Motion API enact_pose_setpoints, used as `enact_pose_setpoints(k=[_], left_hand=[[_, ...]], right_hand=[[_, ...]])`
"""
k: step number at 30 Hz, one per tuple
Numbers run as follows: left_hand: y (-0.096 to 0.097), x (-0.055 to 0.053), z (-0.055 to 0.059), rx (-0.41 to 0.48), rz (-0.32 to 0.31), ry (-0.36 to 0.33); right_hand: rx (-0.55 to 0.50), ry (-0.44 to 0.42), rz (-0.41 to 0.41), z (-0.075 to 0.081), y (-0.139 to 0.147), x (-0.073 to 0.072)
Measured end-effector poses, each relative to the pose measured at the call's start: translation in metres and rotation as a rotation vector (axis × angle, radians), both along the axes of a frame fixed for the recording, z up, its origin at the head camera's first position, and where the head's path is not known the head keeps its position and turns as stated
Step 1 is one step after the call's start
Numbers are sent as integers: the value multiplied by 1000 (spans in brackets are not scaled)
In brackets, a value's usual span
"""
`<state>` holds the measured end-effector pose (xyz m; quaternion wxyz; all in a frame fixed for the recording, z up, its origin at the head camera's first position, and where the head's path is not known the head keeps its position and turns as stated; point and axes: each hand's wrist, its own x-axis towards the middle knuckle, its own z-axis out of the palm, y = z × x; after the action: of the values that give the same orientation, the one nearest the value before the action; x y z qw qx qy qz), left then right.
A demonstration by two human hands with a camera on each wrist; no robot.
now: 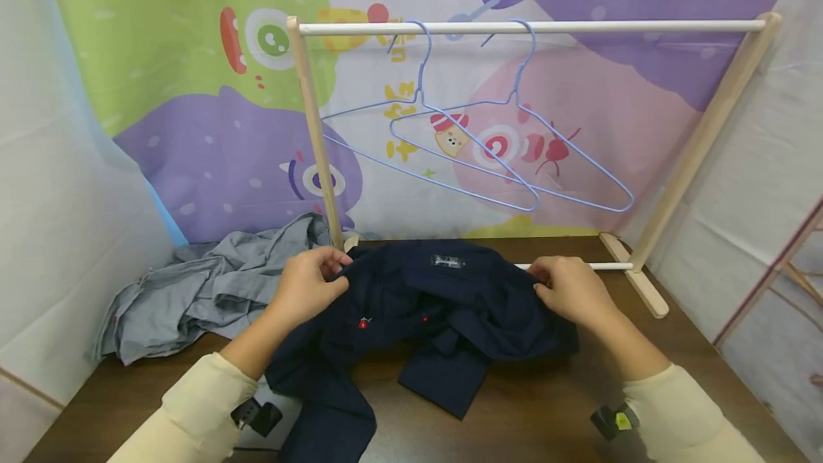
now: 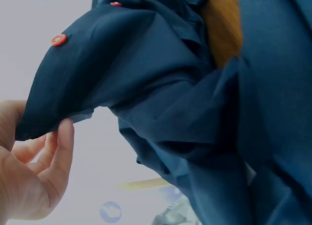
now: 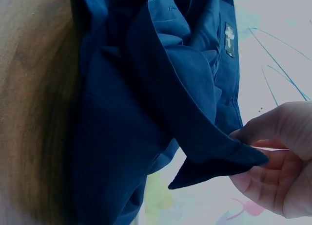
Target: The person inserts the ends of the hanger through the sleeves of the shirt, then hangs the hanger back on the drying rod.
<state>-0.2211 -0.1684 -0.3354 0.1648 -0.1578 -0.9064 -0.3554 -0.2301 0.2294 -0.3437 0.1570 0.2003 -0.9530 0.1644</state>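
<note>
A navy shirt [image 1: 398, 299] with red buttons and a small label near its top edge is held up in front of me, its lower parts trailing on the table. My left hand [image 1: 311, 284] pinches its upper edge at the left; in the left wrist view, thumb and fingers grip the cloth below a red button [image 2: 59, 39]. On the other side my right hand [image 1: 572, 288] pinches the upper edge too. The right wrist view shows a pointed flap of the shirt [image 3: 214, 147] between thumb and fingers. The label [image 1: 448, 261] faces me between both hands.
A wooden rack [image 1: 534, 28] stands behind the shirt, with two blue wire hangers [image 1: 421, 95] on its rod. To the left lies a crumpled grey garment [image 1: 212, 284]. The brown table [image 1: 527, 420] extends toward me. A patterned cloth [image 1: 212, 120] covers the back.
</note>
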Motion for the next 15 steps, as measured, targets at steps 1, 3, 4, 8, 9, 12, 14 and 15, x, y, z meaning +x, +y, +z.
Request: enact_pose_setpoints(k=[1, 3, 4, 8, 9, 12, 14, 15], left_hand=[[1, 1, 2, 6, 2, -2], [3, 1, 6, 15, 6, -4], [3, 1, 8, 19, 7, -5], [5, 1, 14, 26, 1, 4], [5, 1, 16, 27, -1, 5], [6, 2, 20, 22, -6, 8], [7, 2, 22, 17, -11, 11], [7, 2, 23, 13, -13, 12]], right_hand=[[-8, -12, 1, -1, 0, 0], [-20, -31, 7, -3, 2, -1], [-28, -43, 16, -5, 2, -2], [-42, -50, 56, -10, 5, -3], [-43, -50, 64, -10, 5, -2], [-43, -51, 68, -6, 6, 1], [-41, -47, 61, 1, 6, 4], [-41, -38, 55, 5, 6, 6]])
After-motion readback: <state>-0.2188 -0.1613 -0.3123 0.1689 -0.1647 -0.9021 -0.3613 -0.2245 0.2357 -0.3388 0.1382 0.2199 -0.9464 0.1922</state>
